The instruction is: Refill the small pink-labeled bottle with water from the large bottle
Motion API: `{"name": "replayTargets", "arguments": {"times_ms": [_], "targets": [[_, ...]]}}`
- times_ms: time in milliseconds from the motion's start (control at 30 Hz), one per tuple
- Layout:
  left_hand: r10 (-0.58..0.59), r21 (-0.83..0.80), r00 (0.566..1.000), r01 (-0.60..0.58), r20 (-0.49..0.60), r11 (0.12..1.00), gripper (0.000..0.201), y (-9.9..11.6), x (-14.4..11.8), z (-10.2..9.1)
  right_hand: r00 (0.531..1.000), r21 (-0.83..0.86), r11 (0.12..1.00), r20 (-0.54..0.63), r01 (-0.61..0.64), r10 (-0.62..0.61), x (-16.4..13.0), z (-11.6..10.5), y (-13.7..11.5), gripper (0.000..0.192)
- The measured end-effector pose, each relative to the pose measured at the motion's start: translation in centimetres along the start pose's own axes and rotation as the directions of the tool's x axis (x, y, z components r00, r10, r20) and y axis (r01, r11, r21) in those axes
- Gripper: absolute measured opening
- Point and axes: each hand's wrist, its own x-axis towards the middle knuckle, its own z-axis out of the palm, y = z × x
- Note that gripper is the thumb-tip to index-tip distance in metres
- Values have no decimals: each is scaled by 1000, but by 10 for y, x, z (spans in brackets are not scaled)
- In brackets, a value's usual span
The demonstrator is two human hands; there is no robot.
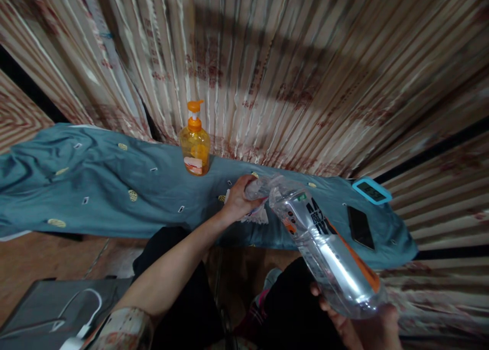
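A large clear plastic bottle [336, 256] with a silver and orange label lies slanted across the front right, its upper end toward the middle. My right hand [362, 327] is closed around its base. At the other end, my left hand [239, 199] grips a clear plastic piece [262, 187], perhaps a cup, against the bottle's top. Whether the two are joined I cannot tell. Under my left hand, a crumpled whitish wrapper [256, 216] rests on the cloth.
A teal patterned cloth [153, 207] covers the narrow table. An orange pump bottle [195, 146] stands at its back. On the right are a blue-framed digital clock [372, 190] and a dark phone [361, 227]. A pleated curtain [267, 85] hangs behind; a white cable [93, 309] lies lower left.
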Motion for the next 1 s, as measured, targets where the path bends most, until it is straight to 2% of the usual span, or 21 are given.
{"name": "replayTargets", "arguments": {"times_ms": [200, 467, 1000], "targets": [[-9, -8, 1000, 9, -3, 1000, 50, 0, 1, 1, 1000, -10, 1000, -21, -1, 1, 1, -5, 3, 65], [-5, 0, 1000, 5, 0, 1000, 47, 1, 1, 0, 999, -2, 1000, -34, 17, -17, 1, 2, 1, 68], [4, 20, 1000, -4, -3, 1000, 48, -2, 2, 0, 998, 64, 997, -54, -38, 41, -3, 8, 1, 66]]}}
